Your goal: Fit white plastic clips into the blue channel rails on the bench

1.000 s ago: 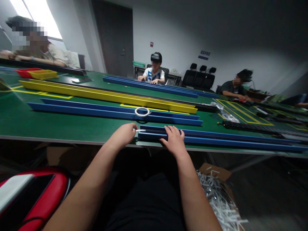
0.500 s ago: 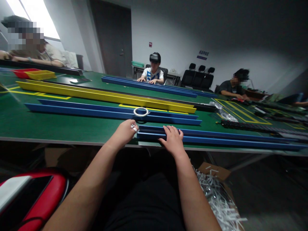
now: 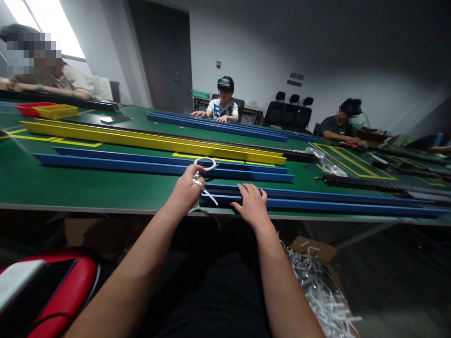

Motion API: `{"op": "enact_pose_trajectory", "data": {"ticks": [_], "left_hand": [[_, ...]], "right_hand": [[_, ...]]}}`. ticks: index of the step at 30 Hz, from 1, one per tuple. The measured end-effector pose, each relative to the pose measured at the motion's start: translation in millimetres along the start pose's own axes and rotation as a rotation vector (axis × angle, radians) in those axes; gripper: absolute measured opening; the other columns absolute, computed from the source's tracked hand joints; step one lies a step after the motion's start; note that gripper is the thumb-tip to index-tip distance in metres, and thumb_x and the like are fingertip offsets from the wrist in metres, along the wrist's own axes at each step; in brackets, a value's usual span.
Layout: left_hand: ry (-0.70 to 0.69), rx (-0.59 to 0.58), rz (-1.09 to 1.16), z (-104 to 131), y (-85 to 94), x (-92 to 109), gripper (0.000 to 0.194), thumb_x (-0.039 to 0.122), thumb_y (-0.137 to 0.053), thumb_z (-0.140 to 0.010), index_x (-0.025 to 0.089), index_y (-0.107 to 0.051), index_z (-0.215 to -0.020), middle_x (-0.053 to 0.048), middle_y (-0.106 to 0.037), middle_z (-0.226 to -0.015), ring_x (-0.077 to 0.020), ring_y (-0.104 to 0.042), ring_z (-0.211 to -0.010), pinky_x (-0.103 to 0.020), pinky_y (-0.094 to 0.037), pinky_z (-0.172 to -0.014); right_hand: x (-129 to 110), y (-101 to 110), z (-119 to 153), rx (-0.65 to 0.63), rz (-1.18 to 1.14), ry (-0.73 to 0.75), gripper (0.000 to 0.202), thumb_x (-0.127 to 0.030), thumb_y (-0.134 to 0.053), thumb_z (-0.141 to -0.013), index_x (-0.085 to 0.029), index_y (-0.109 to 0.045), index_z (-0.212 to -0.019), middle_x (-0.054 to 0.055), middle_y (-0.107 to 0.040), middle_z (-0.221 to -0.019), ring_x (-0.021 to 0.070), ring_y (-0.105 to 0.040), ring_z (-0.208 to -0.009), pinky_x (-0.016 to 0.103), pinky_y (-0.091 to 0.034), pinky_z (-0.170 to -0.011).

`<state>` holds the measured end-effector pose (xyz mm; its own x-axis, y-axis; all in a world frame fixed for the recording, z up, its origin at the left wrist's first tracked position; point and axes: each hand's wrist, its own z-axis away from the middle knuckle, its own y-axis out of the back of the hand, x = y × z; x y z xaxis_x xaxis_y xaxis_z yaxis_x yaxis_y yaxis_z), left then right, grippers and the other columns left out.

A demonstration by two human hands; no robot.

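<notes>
My left hand is closed in a pinch on a narrow white strip, whose free end hangs down to the right over the end of a long blue channel. A white ring-shaped roll of tape lies just beyond my left fingertips, by another pair of blue rails. My right hand rests on the near blue channel with fingers spread across it and the thumb towards me. Something long and black lies inside that channel, partly hidden by this hand.
Beyond the blue rails lies a long yellow channel on the green table. Red and yellow trays stand at left. Several people sit around the table. Below right, a cardboard box holds white strips; a red stool is below left.
My left hand has lifted a little away from the channel's end, and the white strip now hangs from its fingers. My right hand has stayed in place on the channel.
</notes>
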<state>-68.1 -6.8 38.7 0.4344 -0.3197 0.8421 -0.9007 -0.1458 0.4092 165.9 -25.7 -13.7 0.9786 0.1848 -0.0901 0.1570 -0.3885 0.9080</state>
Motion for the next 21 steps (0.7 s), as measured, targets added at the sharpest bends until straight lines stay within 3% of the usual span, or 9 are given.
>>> {"op": "enact_pose_trajectory", "data": {"ticks": [5, 9, 15, 18, 21], "left_hand": [[-0.085, -0.021, -0.079, 1, -15.4, 6, 0.02, 0.033, -0.048, -0.085, 0.021, -0.061, -0.093, 0.001, -0.058, -0.074, -0.014, -0.052, -0.066, -0.027, -0.041, -0.064], [-0.012, -0.011, 0.029, -6, -31.7, 4, 0.023, 0.041, -0.051, -0.086, 0.02, -0.06, -0.09, 0.001, -0.057, -0.07, -0.0131, -0.052, -0.062, -0.026, -0.041, -0.059], [0.111, 0.074, 0.439, -25, -61.4, -1, 0.02, 0.036, -0.052, -0.085, 0.02, -0.052, -0.097, 0.003, -0.054, -0.067, -0.0111, -0.055, -0.057, -0.022, -0.043, -0.053], [0.123, 0.119, 0.394, -31, -73.4, -6, 0.018, 0.029, -0.052, -0.083, 0.02, -0.057, -0.097, 0.002, -0.055, -0.069, -0.0102, -0.052, -0.056, -0.021, -0.04, -0.051], [0.106, 0.073, 0.328, -34, -80.2, -12, 0.015, 0.022, -0.053, -0.079, 0.018, -0.063, -0.089, -0.001, -0.06, -0.075, -0.0102, -0.052, -0.06, -0.021, -0.039, -0.053]], "right_hand": [[0, 2, -1, -0.035, -0.009, -0.009, 0.066, -0.063, -0.052, -0.086, -0.028, -0.045, -0.142, 0.012, -0.046, -0.146, 0.0313, -0.034, -0.136, 0.057, -0.02, -0.109], [0, 1, -1, -0.033, -0.017, -0.011, 0.064, -0.062, -0.052, -0.088, -0.028, -0.046, -0.141, 0.011, -0.046, -0.146, 0.0309, -0.034, -0.136, 0.057, -0.02, -0.108], [2, 6, -3, -0.013, -0.078, 0.024, 0.059, -0.062, -0.052, -0.088, -0.029, -0.051, -0.137, 0.01, -0.051, -0.143, 0.0303, -0.039, -0.134, 0.054, -0.026, -0.107], [4, 10, -5, -0.018, -0.158, 0.088, 0.059, -0.061, -0.05, -0.09, -0.026, -0.052, -0.137, 0.01, -0.054, -0.14, 0.0275, -0.043, -0.131, 0.047, -0.034, -0.105], [3, 12, -6, -0.003, -0.235, 0.149, 0.057, -0.058, -0.05, -0.091, -0.025, -0.052, -0.138, 0.01, -0.056, -0.138, 0.0255, -0.047, -0.13, 0.042, -0.038, -0.104]]}}
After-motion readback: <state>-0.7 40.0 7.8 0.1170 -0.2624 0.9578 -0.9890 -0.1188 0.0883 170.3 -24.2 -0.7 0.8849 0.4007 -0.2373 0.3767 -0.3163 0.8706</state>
